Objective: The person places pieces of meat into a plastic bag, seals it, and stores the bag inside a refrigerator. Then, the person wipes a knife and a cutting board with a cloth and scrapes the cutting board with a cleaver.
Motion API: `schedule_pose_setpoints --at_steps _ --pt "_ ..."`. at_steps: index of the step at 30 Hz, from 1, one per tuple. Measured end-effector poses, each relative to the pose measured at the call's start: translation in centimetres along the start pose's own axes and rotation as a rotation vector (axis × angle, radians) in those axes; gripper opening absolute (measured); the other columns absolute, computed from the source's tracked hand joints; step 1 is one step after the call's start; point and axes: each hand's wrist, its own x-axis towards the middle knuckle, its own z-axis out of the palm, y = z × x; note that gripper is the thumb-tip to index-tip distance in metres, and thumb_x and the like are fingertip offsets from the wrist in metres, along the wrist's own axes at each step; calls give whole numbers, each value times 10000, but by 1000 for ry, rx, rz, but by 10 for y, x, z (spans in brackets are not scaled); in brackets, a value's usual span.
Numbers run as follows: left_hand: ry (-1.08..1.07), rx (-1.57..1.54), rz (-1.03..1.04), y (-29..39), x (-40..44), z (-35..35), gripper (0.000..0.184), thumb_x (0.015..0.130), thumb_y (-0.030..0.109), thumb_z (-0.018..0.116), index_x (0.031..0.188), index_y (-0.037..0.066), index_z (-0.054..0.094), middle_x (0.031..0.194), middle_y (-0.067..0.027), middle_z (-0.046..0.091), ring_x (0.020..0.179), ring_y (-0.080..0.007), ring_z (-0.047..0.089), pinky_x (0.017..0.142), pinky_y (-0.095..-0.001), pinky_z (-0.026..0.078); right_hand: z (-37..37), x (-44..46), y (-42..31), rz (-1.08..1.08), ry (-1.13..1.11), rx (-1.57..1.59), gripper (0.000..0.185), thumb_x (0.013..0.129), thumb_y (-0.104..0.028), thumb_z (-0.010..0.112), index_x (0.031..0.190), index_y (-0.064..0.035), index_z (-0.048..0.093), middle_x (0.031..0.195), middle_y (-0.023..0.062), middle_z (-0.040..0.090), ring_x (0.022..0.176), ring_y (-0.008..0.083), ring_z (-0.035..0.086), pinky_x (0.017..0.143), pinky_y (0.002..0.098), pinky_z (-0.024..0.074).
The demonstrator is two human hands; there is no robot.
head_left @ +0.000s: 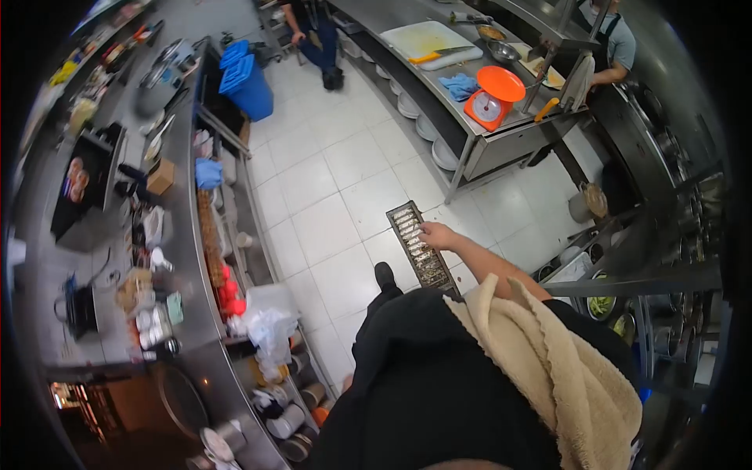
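Observation:
Bare and apart from any tool, my right hand [439, 236] hangs over a dark floor drain grate [405, 221], its fingers curled together. Whether anything small is between those fingers cannot be made out. A beige towel [540, 352] lies over my right shoulder and upper arm. My left hand does not show. Ahead, an orange kitchen scale [486, 109] stands on a steel counter [517, 141], beside a blue cloth [460, 86] and a white cutting board [419, 41] with a yellow-handled knife [439, 55] on it.
Blue bins [247, 86] stand on the tiled floor [329, 168] at upper left. One person's legs [321, 55] show at the top; another person [615, 55] is behind the counter. A long steel counter [188, 313] runs along the left. Metal shelving [666, 282] is on the right.

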Motion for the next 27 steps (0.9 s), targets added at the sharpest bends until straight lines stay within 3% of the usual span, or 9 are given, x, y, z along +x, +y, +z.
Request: schedule_pose_setpoints --at_steps 4,6,9,11,13,16,20,21,27 --pt "-56 463 302 253 72 19 475 958 440 582 1073 -6 694 1055 -271 689 979 -455 652 959 -557 484 -82 67 -7 -38 254 -178 637 889 -369 674 1380 18 557 1252 281 636 1173 429 607 1022 460 481" --pt "13 995 817 403 86 35 577 1014 460 431 1060 -49 699 1103 -308 684 1073 -472 631 992 -548 461 -103 119 29 -125 507 -210 607 894 -319 680 1370 35 550 1108 274 685 1021 399 670 921 473 521" --pt "82 820 896 611 25 103 490 953 414 617 1162 -25 679 1151 -261 698 1114 -418 651 989 -464 489 -194 127 -28 130 597 85 660 909 -298 672 1431 48 466 1233 308 614 1160 421 598 1005 468 474" --pt "97 833 1244 720 -39 167 498 946 415 639 1211 -6 666 1171 -250 695 1093 -396 670 965 -447 513 -245 149 -45 156 660 146 722 927 -301 648 1487 63 374 1389 366 515 1325 477 498 1127 496 403" --pt "35 786 1444 807 -76 236 494 945 404 652 1223 -4 663 1168 -242 696 1071 -383 680 946 -444 527 -284 187 -50 128 846 83 727 940 -276 627 1521 47 333 1405 383 477 1334 495 477 1115 499 414" --pt "-158 771 1608 881 -150 359 458 942 351 691 1240 5 661 1185 -220 691 1026 -346 694 906 -421 550 -341 236 -57 228 1017 -68 704 951 -219 598 1543 30 312 1395 383 479 1345 473 479 1108 516 414" --pt "-437 935 1701 893 -248 506 454 918 307 724 1284 51 641 1284 -200 632 1047 -325 682 901 -399 559 -398 306 -15 599 996 -266 618 933 -133 580 1501 9 382 1362 347 520 1279 437 556 1046 526 461" --pt "-405 1019 1807 894 -269 540 471 909 305 729 1294 54 628 1276 -191 627 1082 -343 662 924 -412 544 -415 311 -12 662 906 -204 466 911 -111 584 1359 -5 514 1290 270 605 1148 403 647 954 516 519" --pt "-159 1366 2075 923 -336 699 549 866 438 745 1228 51 603 1182 -147 623 1123 -339 615 958 -458 455 -475 297 -72 629 874 -154 276 929 -228 640 1128 -37 641 1092 172 702 1016 369 695 814 487 564"
